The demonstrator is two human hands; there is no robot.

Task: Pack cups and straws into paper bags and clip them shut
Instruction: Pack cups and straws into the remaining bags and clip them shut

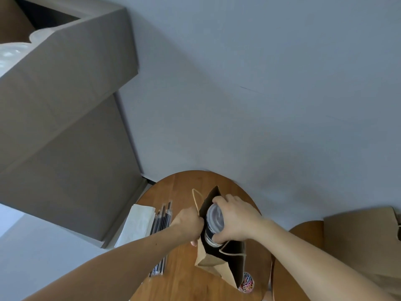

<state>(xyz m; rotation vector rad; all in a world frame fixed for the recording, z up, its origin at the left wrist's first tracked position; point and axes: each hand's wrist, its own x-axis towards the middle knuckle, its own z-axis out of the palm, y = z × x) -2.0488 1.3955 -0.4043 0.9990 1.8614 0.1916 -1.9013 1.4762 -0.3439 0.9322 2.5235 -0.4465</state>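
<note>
Gripping a clear lidded plastic cup (pixel 214 218) from above, the person's right hand (pixel 235 218) is curling its fingers round the lid's rim and holding the cup in the mouth of an open brown paper bag (pixel 209 260). The left hand (pixel 189 224) is pinching the bag's left edge beside its twisted-paper handle, pulling the mouth wide. The bag is standing, leaning a little, on the round wooden table (pixel 180 192), with wrapped black straws (pixel 163 216) lying just beside it on the left.

From where I'm watching, the bag is looking light and unsteady. If the left hand lets go too soon, the mouth may be folding in on the cup, or the whole bag may be tipping toward the small round tub of coloured paper clips (pixel 246 281) at the table's near edge. The near handle loop is hanging right under the right thumb and could be snagging the cup. Since the grip is on the lid alone, the lid could be popping off.

The cup's lower half and the bag's floor are lying in shadow, so I cannot tell whether anything is already inside. The left fingertips are tucked behind the paper, the forearm is cutting across the straws, and the clip tub is half hidden by the bag.
</note>
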